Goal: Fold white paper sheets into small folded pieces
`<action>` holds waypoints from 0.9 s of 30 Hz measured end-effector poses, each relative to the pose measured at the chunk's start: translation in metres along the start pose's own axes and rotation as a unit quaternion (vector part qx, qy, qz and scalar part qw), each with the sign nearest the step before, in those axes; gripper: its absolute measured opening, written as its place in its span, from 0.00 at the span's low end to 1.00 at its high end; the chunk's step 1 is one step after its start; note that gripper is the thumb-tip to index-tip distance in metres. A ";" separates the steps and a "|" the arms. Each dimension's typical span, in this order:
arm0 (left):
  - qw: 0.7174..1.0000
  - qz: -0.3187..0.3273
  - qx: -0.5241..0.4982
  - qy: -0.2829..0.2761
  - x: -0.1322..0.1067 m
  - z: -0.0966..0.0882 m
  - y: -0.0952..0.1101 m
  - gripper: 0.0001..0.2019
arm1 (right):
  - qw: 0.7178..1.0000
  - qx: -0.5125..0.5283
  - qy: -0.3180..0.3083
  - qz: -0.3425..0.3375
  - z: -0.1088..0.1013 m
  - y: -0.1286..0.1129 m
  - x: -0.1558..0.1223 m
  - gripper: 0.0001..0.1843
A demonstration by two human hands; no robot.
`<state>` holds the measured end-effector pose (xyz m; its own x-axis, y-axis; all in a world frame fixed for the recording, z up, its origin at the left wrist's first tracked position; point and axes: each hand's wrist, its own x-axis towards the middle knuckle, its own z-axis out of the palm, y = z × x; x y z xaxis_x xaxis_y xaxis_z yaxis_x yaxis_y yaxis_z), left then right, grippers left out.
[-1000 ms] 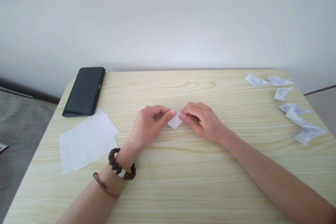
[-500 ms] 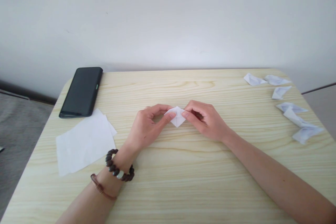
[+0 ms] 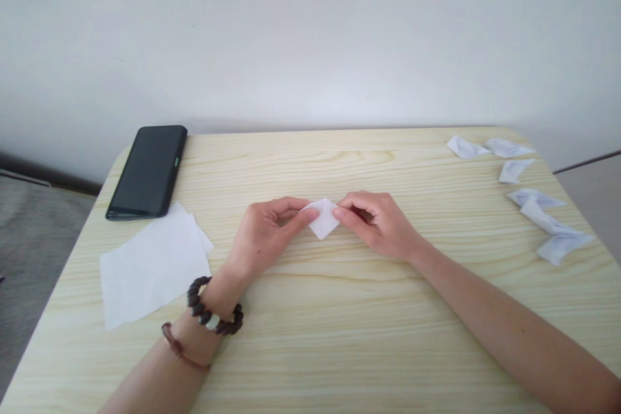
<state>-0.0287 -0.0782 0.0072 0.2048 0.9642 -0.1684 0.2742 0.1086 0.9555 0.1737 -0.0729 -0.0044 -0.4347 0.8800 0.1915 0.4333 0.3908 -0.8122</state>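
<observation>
A small folded white paper piece, diamond-shaped, lies at the middle of the light wooden table. My left hand pinches its left corner with thumb and forefinger. My right hand pinches its right corner the same way. Both hands rest on the tabletop with fingers curled. My left wrist wears a dark bead bracelet and a thin brown cord.
A black phone lies at the table's far left corner. A stack of flat white paper sheets lies just in front of it. Several folded white paper pieces are scattered along the right edge. A pale wall stands behind the table.
The paper piece has been turned and opened slightly between my fingers, showing more of its diamond face. Both hands stayed in place at the table's middle.
</observation>
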 end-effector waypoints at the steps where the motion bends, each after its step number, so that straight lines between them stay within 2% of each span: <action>1: 1.000 0.001 0.003 -0.002 0.000 0.000 0.001 0.14 | 1.000 0.004 0.001 0.006 0.000 0.000 0.000 0.14; 6: 0.999 0.038 -0.002 -0.019 0.000 0.001 0.001 0.17 | 1.000 0.007 0.000 -0.001 -0.001 0.000 -0.002 0.16; 11: 0.994 0.084 0.071 -0.023 0.000 0.001 -0.002 0.08 | 0.995 -0.041 -0.044 -0.078 0.000 0.006 -0.003 0.15; 15: 0.987 0.106 0.113 -0.030 0.000 0.001 -0.003 0.07 | 0.991 -0.063 -0.065 -0.099 0.000 0.008 -0.002 0.16; 19: 0.995 0.078 0.060 -0.012 -0.001 0.002 -0.004 0.10 | 0.995 -0.033 -0.052 -0.073 -0.001 0.005 -0.002 0.16; 24: 0.997 0.068 0.006 -0.020 -0.001 0.003 -0.004 0.14 | 0.999 0.038 0.004 0.011 -0.001 0.000 -0.002 0.16; 27: 0.998 0.056 0.021 -0.026 -0.002 0.004 -0.003 0.12 | 1.000 0.029 -0.006 -0.002 -0.001 0.000 -0.002 0.13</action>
<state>-0.0263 -0.0810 0.0032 0.2843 0.9559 -0.0742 0.2853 -0.0105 0.9584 0.1755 -0.0748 -0.0043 -0.4467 0.8747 0.1883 0.3858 0.3782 -0.8415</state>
